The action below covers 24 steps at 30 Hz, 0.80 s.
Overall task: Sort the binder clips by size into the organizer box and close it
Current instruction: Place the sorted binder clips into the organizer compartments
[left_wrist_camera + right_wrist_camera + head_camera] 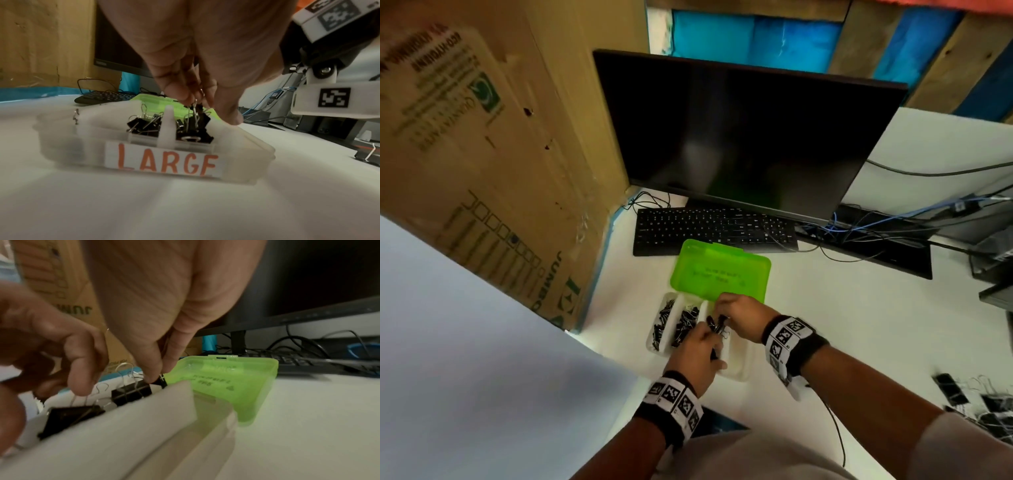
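The translucent organizer box [742, 370] lies open on the white desk, its green lid [722, 270] folded back toward the keyboard. Black binder clips [684, 325] fill its left compartments. Over the compartment labelled LARGE [162, 160], my left hand [700, 346] pinches the wire handle of a large binder clip [195, 123]. My right hand [736, 313] reaches into the same compartment from the right, and its fingertips [153, 373] pinch a black clip [161, 380] near the lid hinge. More large clips [68, 417] lie in that compartment, behind the box wall [144, 426].
A pile of loose black clips [983, 404] lies on the desk at far right. A keyboard [715, 229] and monitor [739, 137] stand behind the box. A big cardboard carton [482, 154] walls off the left. Cables [876, 226] run at the right rear.
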Each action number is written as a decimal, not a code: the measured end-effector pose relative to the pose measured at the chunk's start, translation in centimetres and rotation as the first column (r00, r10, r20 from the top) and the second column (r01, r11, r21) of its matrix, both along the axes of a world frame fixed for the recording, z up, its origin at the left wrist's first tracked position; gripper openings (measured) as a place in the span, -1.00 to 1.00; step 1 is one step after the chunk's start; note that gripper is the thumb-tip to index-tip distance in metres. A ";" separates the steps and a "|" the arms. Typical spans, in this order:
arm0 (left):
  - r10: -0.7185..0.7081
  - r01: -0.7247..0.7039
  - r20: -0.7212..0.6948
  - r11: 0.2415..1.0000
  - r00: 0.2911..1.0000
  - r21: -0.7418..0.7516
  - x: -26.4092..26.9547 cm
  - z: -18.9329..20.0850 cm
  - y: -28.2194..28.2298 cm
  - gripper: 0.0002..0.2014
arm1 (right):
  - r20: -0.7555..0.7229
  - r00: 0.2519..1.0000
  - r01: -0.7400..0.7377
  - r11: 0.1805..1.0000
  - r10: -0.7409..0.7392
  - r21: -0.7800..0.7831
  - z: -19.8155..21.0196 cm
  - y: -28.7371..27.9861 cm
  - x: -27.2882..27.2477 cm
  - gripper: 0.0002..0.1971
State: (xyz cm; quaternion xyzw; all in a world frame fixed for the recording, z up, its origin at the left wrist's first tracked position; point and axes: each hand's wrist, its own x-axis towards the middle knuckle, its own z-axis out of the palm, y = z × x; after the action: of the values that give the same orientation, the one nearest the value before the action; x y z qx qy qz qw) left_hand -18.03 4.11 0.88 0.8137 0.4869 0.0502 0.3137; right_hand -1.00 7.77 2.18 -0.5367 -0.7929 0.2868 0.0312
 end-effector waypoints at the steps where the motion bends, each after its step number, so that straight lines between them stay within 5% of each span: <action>1: 0.001 -0.001 -0.004 1.000 1.000 0.001 -0.1 -0.1 -0.2 -0.82 | -0.025 0.999 0.043 0.999 -0.043 0.003 -0.2 -0.1 0.0 -0.70; 11: -0.173 0.183 -0.090 0.977 0.981 0.111 -0.8 -1.3 -0.2 -0.69 | -0.248 0.907 0.349 0.937 -0.340 -0.008 -1.5 -0.9 -0.4 -0.76; 13: -0.143 0.148 -0.057 0.982 0.988 0.115 -0.7 -1.1 -0.1 -0.69 | -0.201 0.936 0.298 0.954 -0.290 0.011 -1.7 -1.3 -0.4 -0.73; 17: -0.030 0.029 0.014 0.998 0.999 0.064 -0.6 -0.8 0.2 -0.59 | 0.154 0.975 0.148 0.984 -0.163 0.104 -2.5 -1.5 -0.4 -0.60; 20: -0.151 0.156 -0.036 0.971 0.988 0.180 -0.9 -0.9 0.1 -0.75 | 0.173 0.971 0.150 0.983 -0.166 0.104 -2.7 -1.4 -0.6 -0.59; 24: -0.173 0.174 -0.018 0.976 0.985 0.131 -1.1 -0.8 0.1 -0.84 | 0.135 0.988 0.056 0.984 -0.080 0.172 -2.4 -1.9 -0.6 -0.67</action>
State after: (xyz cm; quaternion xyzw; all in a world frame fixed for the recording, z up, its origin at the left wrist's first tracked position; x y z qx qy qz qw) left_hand -19.11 4.24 0.10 0.8723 0.4105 0.0520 0.2606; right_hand -1.62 5.88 -0.21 -0.5780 -0.7956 0.1792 0.0295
